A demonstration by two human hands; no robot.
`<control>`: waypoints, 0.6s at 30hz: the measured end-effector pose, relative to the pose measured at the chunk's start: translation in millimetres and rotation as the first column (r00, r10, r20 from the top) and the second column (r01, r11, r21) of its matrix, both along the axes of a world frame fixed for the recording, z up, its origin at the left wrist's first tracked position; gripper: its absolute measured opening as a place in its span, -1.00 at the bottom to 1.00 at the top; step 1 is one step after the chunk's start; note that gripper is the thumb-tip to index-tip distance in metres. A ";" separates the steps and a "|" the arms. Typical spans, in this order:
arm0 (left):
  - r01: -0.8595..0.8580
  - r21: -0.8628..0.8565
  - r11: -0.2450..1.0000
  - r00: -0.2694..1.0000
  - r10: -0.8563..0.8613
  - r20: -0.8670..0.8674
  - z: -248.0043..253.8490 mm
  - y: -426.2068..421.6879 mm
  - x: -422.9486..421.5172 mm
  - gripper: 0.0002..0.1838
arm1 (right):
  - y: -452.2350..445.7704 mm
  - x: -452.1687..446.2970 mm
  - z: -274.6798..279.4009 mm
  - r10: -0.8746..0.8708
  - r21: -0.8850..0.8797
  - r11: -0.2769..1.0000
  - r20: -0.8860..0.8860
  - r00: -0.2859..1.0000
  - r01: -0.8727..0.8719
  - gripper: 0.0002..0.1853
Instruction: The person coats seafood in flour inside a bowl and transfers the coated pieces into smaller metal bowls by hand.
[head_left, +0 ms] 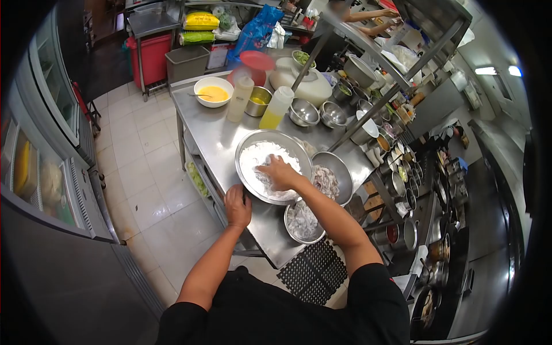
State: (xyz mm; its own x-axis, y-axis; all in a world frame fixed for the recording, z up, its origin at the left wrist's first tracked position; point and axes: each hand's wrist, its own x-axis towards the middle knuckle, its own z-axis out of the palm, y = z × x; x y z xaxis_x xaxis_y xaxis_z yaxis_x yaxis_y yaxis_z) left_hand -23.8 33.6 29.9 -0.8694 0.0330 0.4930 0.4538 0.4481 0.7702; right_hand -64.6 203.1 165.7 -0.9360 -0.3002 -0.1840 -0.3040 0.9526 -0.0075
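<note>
A wide metal bowl (241,173) of white flour-like powder (257,154) stands on the steel table. My right hand (280,174) reaches down into the powder, fingers spread and partly coated. Beside the bowl's near left rim, at the table edge, is my left hand (236,205). Its fingers are curled in, with something small and dark next to the thumb that I cannot make out. To the right, a second metal bowl (344,177) contains pale raw pieces, perhaps meat (326,183). A smaller bowl nearer me has powder-coated pieces (305,221).
Farther along the steel table (198,135) are a white bowl of yellow liquid (213,93), two squeeze bottles (276,108) and small metal bowls (304,112). A shelf post (356,125) rises at the right. A glass-door fridge (52,178) stands left; a black mat (313,270) lies below.
</note>
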 end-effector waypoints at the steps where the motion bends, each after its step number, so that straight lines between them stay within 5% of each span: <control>1: 0.014 0.001 1.000 1.000 -0.014 0.002 -1.5 -0.1 0.9 -0.58 | 2.0 -1.1 -5.5 -0.004 -0.003 1.000 0.002 1.000 0.004 -0.33; 4: -0.037 0.013 0.999 0.999 0.038 -0.029 -2.1 3.5 -0.1 -0.59 | 23.4 -23.8 -15.7 -0.172 -0.255 0.952 0.009 0.985 0.169 -0.38; 8: -0.019 0.017 1.000 1.000 0.019 -0.014 -2.2 3.0 -1.1 -0.59 | 53.1 -29.7 9.7 -0.231 -0.310 0.931 -0.100 0.968 0.191 -0.44; 13: -0.005 -0.017 1.000 1.000 0.005 0.000 -5.6 2.7 -0.6 -0.57 | 61.5 -29.7 30.0 -0.358 -0.423 0.835 0.067 0.931 0.352 -0.53; 18: -0.025 0.004 1.000 1.000 0.025 -0.010 -0.1 2.6 -0.1 -0.61 | 47.0 -22.7 30.4 -0.413 -0.442 0.818 -0.002 0.911 0.369 -0.53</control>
State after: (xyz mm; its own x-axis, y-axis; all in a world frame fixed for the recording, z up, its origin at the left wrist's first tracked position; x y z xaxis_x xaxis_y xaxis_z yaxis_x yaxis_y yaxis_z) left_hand -23.9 36.2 29.8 -0.8648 0.0090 0.5020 0.4503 0.4562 0.7675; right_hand -87.3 250.1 196.1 -0.9973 0.0671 -0.0303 0.0736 0.9014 -0.4267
